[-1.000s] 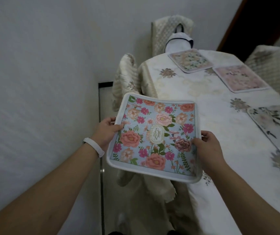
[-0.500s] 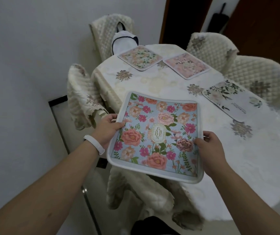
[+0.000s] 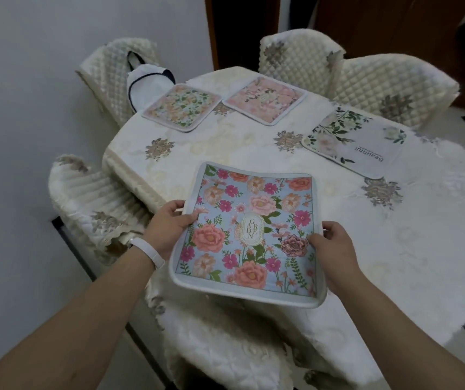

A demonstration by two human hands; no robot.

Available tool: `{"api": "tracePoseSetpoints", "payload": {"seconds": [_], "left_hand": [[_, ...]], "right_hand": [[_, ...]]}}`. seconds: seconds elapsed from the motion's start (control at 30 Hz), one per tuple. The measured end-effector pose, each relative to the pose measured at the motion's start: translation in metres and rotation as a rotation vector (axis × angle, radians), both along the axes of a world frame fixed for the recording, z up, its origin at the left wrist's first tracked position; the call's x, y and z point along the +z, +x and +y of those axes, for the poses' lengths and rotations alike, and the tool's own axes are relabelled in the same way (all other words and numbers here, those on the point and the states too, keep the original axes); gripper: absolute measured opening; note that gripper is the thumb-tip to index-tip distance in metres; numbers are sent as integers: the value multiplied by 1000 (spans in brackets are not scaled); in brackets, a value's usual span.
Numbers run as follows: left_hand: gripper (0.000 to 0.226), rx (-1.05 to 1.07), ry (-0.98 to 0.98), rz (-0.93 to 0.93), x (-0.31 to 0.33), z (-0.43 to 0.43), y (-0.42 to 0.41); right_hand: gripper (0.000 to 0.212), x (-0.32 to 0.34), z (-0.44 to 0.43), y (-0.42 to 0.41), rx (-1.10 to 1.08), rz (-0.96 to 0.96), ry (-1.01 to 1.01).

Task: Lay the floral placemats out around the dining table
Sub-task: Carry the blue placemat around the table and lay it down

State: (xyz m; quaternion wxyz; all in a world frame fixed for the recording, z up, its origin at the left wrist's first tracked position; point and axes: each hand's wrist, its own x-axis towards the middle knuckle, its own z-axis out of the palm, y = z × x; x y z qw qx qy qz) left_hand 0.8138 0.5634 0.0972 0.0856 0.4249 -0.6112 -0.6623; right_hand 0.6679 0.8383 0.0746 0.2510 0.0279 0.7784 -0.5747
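Left hand (image 3: 169, 229) and right hand (image 3: 331, 249) are each pinching a side edge of the blue placemat (image 3: 249, 235), holding it just above the near edge of the table (image 3: 197, 147), bare cloth lying straight below. Its oval label is reading roughly "GARDEN GREEN"; the white placemat (image 3: 358, 142) is showing "Beautiful".

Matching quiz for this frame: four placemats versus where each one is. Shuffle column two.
Things
1. blue floral placemat
2. green-and-peach floral placemat
3. pale pink floral placemat
4. white leafy placemat printed "Beautiful"

Places
A. flat on the table, right side
B. gripped by left hand and right hand
C. flat, far left corner
D. flat, far end, middle

Pairs: 1-B, 2-C, 3-D, 4-A
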Motion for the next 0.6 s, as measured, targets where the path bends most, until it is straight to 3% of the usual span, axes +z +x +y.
{"api": "tracePoseSetpoints", "payload": {"seconds": [0.6], "left_hand": [[17,-535,-26,-7,-58,-80,-153]], "right_hand": [[17,-40,-55,5,-537,-27,114]]}}
